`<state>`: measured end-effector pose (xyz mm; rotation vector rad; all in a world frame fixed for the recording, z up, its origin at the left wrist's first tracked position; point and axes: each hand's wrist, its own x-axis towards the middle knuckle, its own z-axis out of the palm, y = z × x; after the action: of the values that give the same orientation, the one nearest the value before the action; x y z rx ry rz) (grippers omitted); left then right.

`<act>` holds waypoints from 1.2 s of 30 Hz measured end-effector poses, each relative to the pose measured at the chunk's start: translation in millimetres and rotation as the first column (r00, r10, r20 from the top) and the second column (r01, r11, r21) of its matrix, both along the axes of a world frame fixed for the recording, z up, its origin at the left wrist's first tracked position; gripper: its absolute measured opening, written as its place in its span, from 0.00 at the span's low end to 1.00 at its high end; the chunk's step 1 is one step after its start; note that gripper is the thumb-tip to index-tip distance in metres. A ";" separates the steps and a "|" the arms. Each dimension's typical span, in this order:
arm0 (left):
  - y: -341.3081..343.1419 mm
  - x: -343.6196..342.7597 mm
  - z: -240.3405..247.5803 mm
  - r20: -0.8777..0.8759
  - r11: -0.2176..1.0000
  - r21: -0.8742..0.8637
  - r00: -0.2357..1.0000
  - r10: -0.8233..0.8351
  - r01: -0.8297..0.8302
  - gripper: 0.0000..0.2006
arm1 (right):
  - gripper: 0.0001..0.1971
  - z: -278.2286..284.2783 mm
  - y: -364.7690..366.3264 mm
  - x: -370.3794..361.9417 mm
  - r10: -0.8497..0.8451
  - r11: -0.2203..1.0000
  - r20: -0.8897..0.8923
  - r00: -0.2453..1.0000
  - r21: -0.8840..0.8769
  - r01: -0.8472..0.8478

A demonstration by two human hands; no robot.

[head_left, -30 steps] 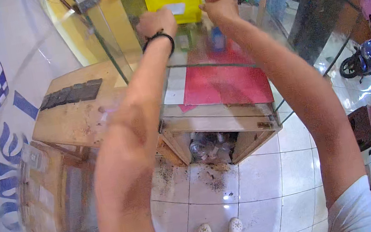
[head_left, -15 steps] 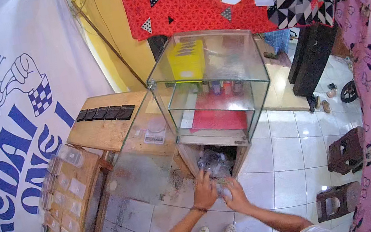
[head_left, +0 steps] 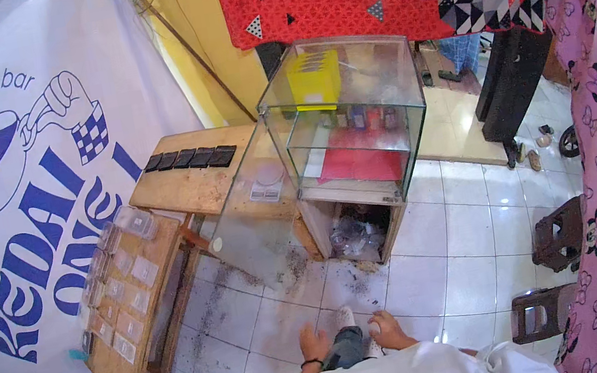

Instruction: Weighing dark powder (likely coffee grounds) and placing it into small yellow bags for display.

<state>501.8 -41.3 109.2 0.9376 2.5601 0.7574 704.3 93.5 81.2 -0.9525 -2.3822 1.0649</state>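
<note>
My left hand [head_left: 313, 345], with a dark band at the wrist, hangs low in front of my leg, its fingers loosely apart and nothing seen in them. Across from it, my right hand [head_left: 390, 332] is held with slightly curled, parted fingers, also without a visible object. Beyond both hands stands a glass display cabinet [head_left: 350, 117] whose glass door [head_left: 254, 230] is swung out to the left. Crumpled clear plastic [head_left: 354, 237] fills its wooden lower compartment. Inside the glass part are a red sheet [head_left: 362, 159], small bottles and a yellow box [head_left: 315, 80].
At left, a wooden table [head_left: 143, 294] bears several small clear packets and plastic containers. Behind it, a wooden tabletop [head_left: 187, 190] holds black packets and a small scale [head_left: 266, 184]. Dark plastic stools [head_left: 540, 311] stand right on the tiled floor; dark grains are scattered near the cabinet.
Both hands have drawn back from the cabinet's lower compartment toward my body. My torso leans forward into view, and one shoe now shows ahead of the other.
</note>
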 end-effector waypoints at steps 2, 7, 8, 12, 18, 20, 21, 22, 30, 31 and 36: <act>3.7 -32.7 -16.4 -0.122 0.979 0.165 0.983 0.138 -0.117 0.26 | 0.16 13.4 16.2 -21.1 0.065 0.997 -0.016 0.998 0.035 -0.064; 48.7 -78.1 88.0 0.030 0.840 0.494 0.970 0.243 -0.226 0.24 | 0.13 86.1 60.9 -82.7 0.163 0.978 -0.118 0.980 -0.108 -0.176; 49.5 -83.6 105.9 -0.113 0.887 0.452 0.981 0.160 -0.093 0.23 | 0.13 98.5 66.7 -94.2 0.155 0.980 -0.118 0.981 -0.108 -0.168; 49.4 -102.8 104.1 -0.304 0.875 0.458 0.953 -0.011 0.156 0.18 | 0.15 138.3 76.7 -131.0 0.282 0.947 -0.218 0.934 -0.091 -0.307; 69.6 -95.6 109.1 -0.212 0.879 0.402 0.960 -0.184 0.257 0.09 | 0.18 178.7 99.4 -134.4 0.373 0.893 -0.261 0.890 -0.160 -0.421; 80.0 -103.2 88.2 -0.413 0.754 0.414 0.843 -0.344 0.510 0.11 | 0.19 178.7 111.2 -126.3 0.370 0.901 -0.271 0.889 -0.129 -0.414; 92.6 -98.9 98.4 -0.408 0.745 0.416 0.839 -0.361 0.522 0.11 | 0.19 176.8 119.1 -116.1 0.342 0.894 -0.310 0.887 -0.184 -0.409; 105.7 -89.1 119.7 -0.329 0.726 0.401 0.828 -0.455 0.558 0.13 | 0.19 175.9 127.7 -106.6 0.320 0.879 -0.350 0.880 -0.237 -0.414; 227.7 -53.8 155.8 -0.182 0.495 0.460 0.625 -0.759 0.737 0.21 | 0.13 191.2 206.6 -37.7 0.019 0.888 -0.188 0.982 -0.448 -0.103; 243.1 -50.2 153.5 -0.194 0.477 0.474 0.616 -0.763 0.740 0.21 | 0.12 190.0 218.6 -31.1 -0.064 0.900 -0.166 0.984 -0.436 -0.015; 310.1 -28.1 163.4 -0.131 0.481 0.527 0.626 -0.769 0.701 0.19 | 0.10 180.5 263.4 -8.6 -0.143 0.929 -0.297 0.944 -0.370 0.025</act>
<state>473.8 268.8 272.6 1.9175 1.5125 1.1881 695.7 356.9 261.7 -0.9063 -1.9014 1.5303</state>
